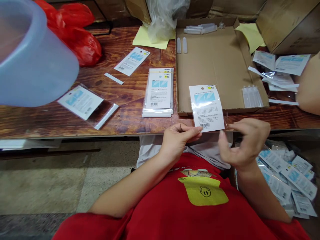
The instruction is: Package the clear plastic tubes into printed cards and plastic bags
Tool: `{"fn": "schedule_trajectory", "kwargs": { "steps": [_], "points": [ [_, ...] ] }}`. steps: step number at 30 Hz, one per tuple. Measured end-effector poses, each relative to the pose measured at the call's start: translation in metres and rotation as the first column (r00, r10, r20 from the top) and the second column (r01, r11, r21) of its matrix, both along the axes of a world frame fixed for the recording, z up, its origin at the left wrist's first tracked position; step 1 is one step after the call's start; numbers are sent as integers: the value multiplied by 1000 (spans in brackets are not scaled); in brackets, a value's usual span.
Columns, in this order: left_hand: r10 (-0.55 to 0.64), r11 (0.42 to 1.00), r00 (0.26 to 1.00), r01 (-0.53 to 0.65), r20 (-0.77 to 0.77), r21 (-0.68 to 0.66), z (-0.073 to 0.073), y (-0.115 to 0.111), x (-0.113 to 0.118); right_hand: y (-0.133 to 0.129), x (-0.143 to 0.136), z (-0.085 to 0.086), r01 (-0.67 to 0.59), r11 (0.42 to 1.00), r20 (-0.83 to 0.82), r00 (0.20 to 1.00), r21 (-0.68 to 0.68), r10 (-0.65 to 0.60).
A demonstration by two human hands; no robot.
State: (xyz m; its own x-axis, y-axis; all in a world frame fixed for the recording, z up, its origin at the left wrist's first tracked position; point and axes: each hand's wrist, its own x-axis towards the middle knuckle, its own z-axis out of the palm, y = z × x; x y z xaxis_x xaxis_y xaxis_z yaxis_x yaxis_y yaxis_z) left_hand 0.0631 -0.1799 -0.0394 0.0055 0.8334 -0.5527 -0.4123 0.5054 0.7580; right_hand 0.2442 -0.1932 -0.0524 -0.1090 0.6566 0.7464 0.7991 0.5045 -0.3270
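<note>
A white printed packaging card (206, 108) with two blue pictures and a barcode is held over the front edge of the cardboard tray. It seems to sit in a clear plastic sleeve, whose edge shows faintly at the right. My left hand (178, 138) pinches its lower left corner between thumb and fingers. Beside the lower right corner is my right hand (243, 141), slightly blurred, with thumb and fingers apart and nothing visible between them. A stack of similar bagged cards (158, 91), with a band across its top, lies to the left of the tray.
The shallow cardboard tray (212, 66) holds several clear plastic tubes (252, 96). Loose bagged cards (81, 101) lie on the wooden table (125, 123). A blue tub (37, 70) and red bag (85, 43) stand left. Another person's arm (310, 85) enters right, above piled packs (287, 176).
</note>
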Motion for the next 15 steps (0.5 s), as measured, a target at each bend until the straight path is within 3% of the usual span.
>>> {"fn": "schedule_trajectory", "kwargs": {
  "steps": [1,3,6,8,10,12,13,15],
  "points": [
    [-13,1000,1000,13,0,5,-1,0,0,-1,0,1,-24,999,155,988,29,19],
    [-44,999,999,44,13,21,-2,-1,0,1,-1,-1,-49,999,313,949,15,42],
    [-170,983,985,168,12,74,6,-3,-6,9,3,-2,-36,999,328,944,-17,40],
    [-266,938,958,283,-108,200,21,-2,-14,13,8,2,-47,998,323,945,-31,55],
    [-216,834,898,374,-384,406,43,4,-25,14,13,13,-100,995,276,955,-24,103],
    [9,663,746,494,-666,563,66,14,-34,12,14,28,-169,986,165,972,-8,168],
    [86,581,666,571,-741,580,76,21,-37,11,14,36,-211,977,73,974,-29,213],
    [32,453,533,747,-846,488,91,33,-39,9,12,51,-343,924,-172,933,-167,315]
  ]
}}
